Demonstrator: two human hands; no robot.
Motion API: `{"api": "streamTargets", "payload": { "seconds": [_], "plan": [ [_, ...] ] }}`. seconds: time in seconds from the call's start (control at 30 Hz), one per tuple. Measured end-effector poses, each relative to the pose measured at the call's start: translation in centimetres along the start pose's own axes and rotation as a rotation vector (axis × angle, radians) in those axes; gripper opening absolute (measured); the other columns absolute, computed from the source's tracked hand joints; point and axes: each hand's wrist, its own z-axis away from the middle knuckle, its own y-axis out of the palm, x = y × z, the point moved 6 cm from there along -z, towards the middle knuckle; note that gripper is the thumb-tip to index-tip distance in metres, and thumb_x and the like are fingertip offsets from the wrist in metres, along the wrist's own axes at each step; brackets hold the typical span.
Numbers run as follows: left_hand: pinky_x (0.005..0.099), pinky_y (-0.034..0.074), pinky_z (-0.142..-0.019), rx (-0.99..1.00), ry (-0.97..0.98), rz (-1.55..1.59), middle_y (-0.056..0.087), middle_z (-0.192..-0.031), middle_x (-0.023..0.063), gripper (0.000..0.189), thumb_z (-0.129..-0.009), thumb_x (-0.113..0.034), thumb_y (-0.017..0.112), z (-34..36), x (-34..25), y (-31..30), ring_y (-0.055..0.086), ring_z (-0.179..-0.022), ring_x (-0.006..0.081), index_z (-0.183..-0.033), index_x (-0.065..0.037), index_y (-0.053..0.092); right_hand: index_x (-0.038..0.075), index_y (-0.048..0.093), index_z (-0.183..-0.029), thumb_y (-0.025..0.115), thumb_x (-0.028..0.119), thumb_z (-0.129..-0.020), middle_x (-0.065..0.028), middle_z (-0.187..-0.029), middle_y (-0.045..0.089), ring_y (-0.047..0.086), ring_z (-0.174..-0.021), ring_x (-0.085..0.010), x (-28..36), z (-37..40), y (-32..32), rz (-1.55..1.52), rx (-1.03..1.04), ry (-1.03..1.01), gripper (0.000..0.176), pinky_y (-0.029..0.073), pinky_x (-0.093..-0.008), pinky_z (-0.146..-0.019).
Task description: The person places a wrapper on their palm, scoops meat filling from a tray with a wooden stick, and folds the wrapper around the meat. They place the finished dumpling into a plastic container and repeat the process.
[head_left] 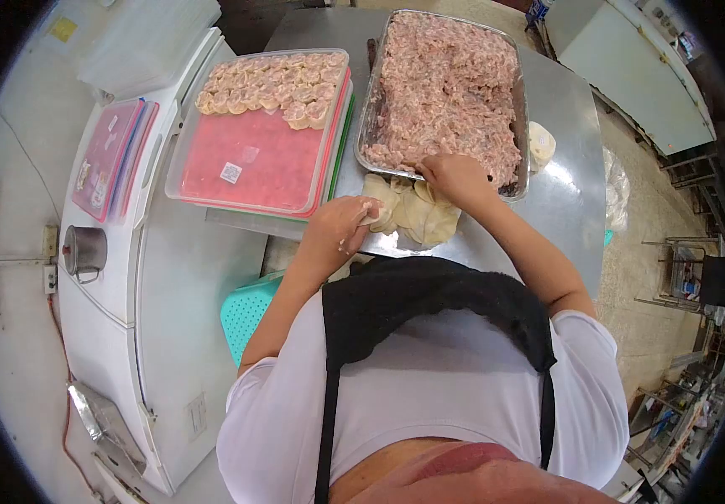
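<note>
My left hand (339, 228) is closed around a pale, round dumpling wrapper (370, 216), with bits of meat stuck to the fingers. My right hand (456, 180) reaches over the near rim of a metal tray (366, 139) heaped with minced meat filling (450, 88). Its fingers are bent together at the meat, and what they hold is hidden. Just below both hands, loose dumpling wrappers (426, 220) lie overlapping on the metal table. To the left, rows of filled dumplings (272, 81) cover the far part of a lidless-looking plastic tray with a pink base (253, 160).
The metal table (560, 109) extends right, with another small stack of wrappers (540, 143) beside the tray. A white freezer (186, 336) on the left carries a metal mug (85, 250) and stacked lids (110, 160). A turquoise basket (246, 317) sits below the table edge.
</note>
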Motion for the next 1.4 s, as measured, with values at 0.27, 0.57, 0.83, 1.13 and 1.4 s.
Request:
{"api": "streamTargets", "payload": {
  "seconds": [0.27,0.57,0.83,1.13,1.4],
  "plan": [
    [0.0382,0.049,-0.089,-0.056,-0.532,0.569,0.064,-0.112,0.0116,0.024,-0.094,-0.015,0.051,-1.5,5.1,3.2,0.062,-0.103,0.0258,-0.113,-0.004,0.060,0.006,0.068,-0.099,0.055,0.036,-0.091,-0.0172,-0.082,0.066,0.065,-0.077,-0.0309,-5.3,0.4,-2.2,-0.564,-0.021,0.207,0.034,0.048,-0.0399,-0.069],
    [0.0379,0.046,-0.098,-0.352,-0.722,1.576,0.057,-0.122,0.0175,0.035,-0.097,-0.013,0.043,-3.2,5.3,6.3,0.057,-0.112,0.0267,-0.126,0.006,0.047,0.008,0.067,-0.087,0.053,0.034,-0.091,-0.0168,-0.082,0.065,0.064,-0.076,-0.0353,-9.5,0.6,-6.4,-0.239,-0.269,0.208,0.030,0.049,-0.0440,-0.070],
    [0.0378,0.048,-0.096,-0.418,-0.780,1.477,0.058,-0.120,0.0161,0.034,-0.098,-0.016,0.043,-0.3,6.6,7.2,0.057,-0.112,0.0251,-0.125,0.005,0.047,0.006,0.065,-0.077,0.053,0.018,-0.083,-0.0151,-0.080,0.067,0.066,-0.074,-0.0329,-17.1,0.5,-2.7,0.364,-0.104,0.299,0.018,0.053,-0.0439,-0.062],
    [0.0405,0.046,-0.098,-0.522,-0.748,1.691,0.057,-0.121,0.0174,0.035,-0.099,-0.017,0.042,-2.8,6.6,7.7,0.056,-0.114,0.0269,-0.125,0.005,0.047,0.004,0.063,-0.078,0.050,0.027,-0.090,-0.0175,-0.078,0.066,0.065,-0.074,-0.0364,-11.1,5.4,-1.3,0.051,-0.058,0.285,0.028,0.051,-0.0478,-0.065],
    [0.0404,0.043,-0.102,-0.482,-0.781,1.703,0.055,-0.124,0.0175,0.035,-0.098,-0.014,0.043,-4.3,7.3,7.6,0.054,-0.116,0.0276,-0.127,0.004,0.046,0.007,0.063,-0.085,0.048,0.027,-0.092,-0.0150,-0.081,0.066,0.065,-0.075,-0.0359,-13.7,5.5,-5.9,0.132,-0.119,0.352,0.026,0.051,-0.0464,-0.064]
  ]
}}
